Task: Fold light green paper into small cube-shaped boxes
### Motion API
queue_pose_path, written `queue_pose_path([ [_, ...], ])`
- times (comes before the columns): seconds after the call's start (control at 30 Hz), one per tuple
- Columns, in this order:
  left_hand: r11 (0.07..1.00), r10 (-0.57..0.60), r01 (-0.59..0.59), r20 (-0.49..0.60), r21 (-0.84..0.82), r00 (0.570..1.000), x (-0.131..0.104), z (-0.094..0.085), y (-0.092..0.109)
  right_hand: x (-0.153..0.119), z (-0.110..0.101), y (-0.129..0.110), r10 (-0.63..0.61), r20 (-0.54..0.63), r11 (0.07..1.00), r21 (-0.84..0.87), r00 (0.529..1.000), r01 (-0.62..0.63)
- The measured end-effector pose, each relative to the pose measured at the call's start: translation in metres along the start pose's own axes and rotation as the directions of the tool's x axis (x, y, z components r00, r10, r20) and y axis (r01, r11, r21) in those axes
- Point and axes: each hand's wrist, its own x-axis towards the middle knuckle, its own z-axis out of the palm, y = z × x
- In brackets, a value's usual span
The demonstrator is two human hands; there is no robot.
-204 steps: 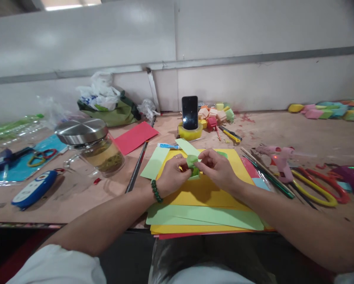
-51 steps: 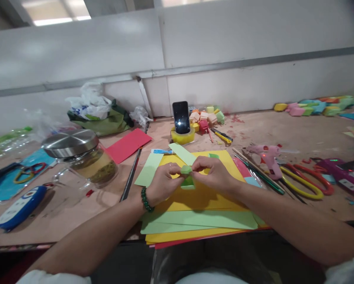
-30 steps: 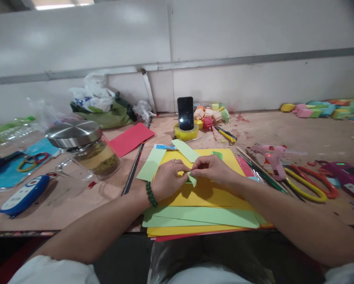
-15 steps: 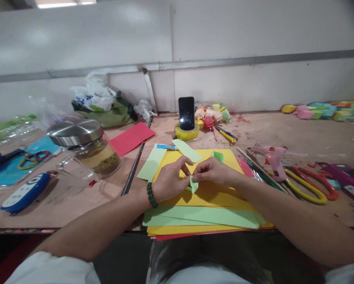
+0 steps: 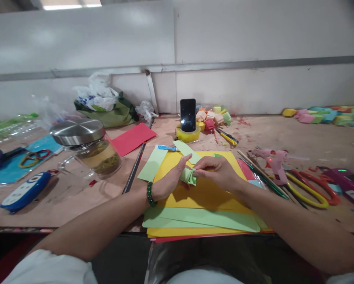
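Observation:
A small folded green paper piece (image 5: 189,176) is between my hands, over yellow sheets (image 5: 208,197). My left hand (image 5: 171,179), with a green bead bracelet at the wrist, supports the piece from the left, its fingers partly hidden behind it. My right hand (image 5: 214,171) pinches the right edge of the piece between thumb and fingers. Light green sheets (image 5: 200,217) lie nearer to me on the stack. A pale green strip (image 5: 187,152) rests beyond my hands, and another bit of green paper shows behind my right hand.
A lidded glass jug (image 5: 98,157) and a blue-and-white device (image 5: 26,191) stand at the left. A phone (image 5: 188,115) leans on a yellow tape roll (image 5: 189,134) behind. Rightward lie a pink glue gun (image 5: 276,163), scissors (image 5: 310,193) and a yellow cutter (image 5: 228,137).
The green piece has turned and shows more of its folded faces. My left fingers have straightened and now point up beside it. The view has shifted slightly.

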Motion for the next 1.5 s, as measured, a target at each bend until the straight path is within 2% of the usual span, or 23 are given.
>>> queue_pose_path([
  [0.07,0.999,0.023,-0.023,-0.002,0.029,1.0,-0.002,0.001,0.0,-0.002,0.0,0.0,-0.101,0.007,0.987,-0.124,0.995,0.101],
  [0.13,0.999,0.029,-0.029,0.001,0.039,1.0,-0.003,0.001,0.001,-0.004,0.0,0.0,-0.247,0.012,0.938,-0.248,0.969,0.243],
  [0.23,1.0,-0.004,0.004,0.029,0.004,1.0,-0.003,0.002,0.002,-0.006,0.003,0.001,-0.494,0.02,0.757,-0.483,0.869,0.44],
  [0.3,0.999,-0.031,0.032,0.062,-0.02,0.998,-0.004,0.003,0.002,-0.008,0.004,0.001,-0.568,0.047,0.644,-0.597,0.822,0.479],
  [0.37,0.998,-0.046,0.048,0.071,-0.027,0.996,-0.004,0.004,0.002,-0.01,0.006,0.001,-0.567,0.061,0.621,-0.623,0.822,0.475],
  [0.53,0.998,-0.059,0.061,0.055,-0.032,0.997,-0.005,0.005,0.004,-0.012,0.007,0.001,-0.471,0.022,0.732,-0.548,0.882,0.405],
  [0.6,0.997,-0.065,0.067,0.064,-0.031,0.996,-0.006,0.005,0.004,-0.012,0.007,0.001,-0.445,0.012,0.746,-0.548,0.895,0.379],
  [0.67,0.998,-0.062,0.064,0.069,-0.02,0.996,-0.006,0.005,0.003,-0.012,0.006,0.001,-0.47,0.014,0.71,-0.588,0.883,0.387],
  [0.8,0.998,-0.059,0.061,0.105,-0.023,0.993,-0.005,0.005,0.0,-0.012,0.004,0.0,-0.562,0.041,0.592,-0.678,0.826,0.437],
  [1.03,0.996,-0.061,0.074,0.21,-0.053,0.976,-0.005,0.001,0.001,-0.012,0.005,-0.005,-0.609,0.048,0.534,-0.713,0.792,0.454],
  [1.2,0.992,-0.035,0.063,0.234,-0.112,0.972,-0.005,0.0,-0.001,-0.012,0.005,-0.005,-0.596,0.102,0.474,-0.756,0.797,0.451],
  [1.37,0.985,-0.058,0.102,0.29,-0.136,0.955,-0.003,0.0,-0.002,-0.013,0.006,-0.005,-0.592,0.131,0.408,-0.802,0.795,0.436],
  [1.43,0.986,-0.071,0.114,0.305,-0.125,0.95,-0.003,0.0,-0.002,-0.013,0.006,-0.004,-0.568,0.129,0.426,-0.799,0.813,0.424],
  [1.5,0.988,-0.093,0.127,0.316,-0.09,0.944,-0.003,-0.001,-0.002,-0.013,0.006,-0.001,-0.505,0.135,0.473,-0.783,0.852,0.404],
])
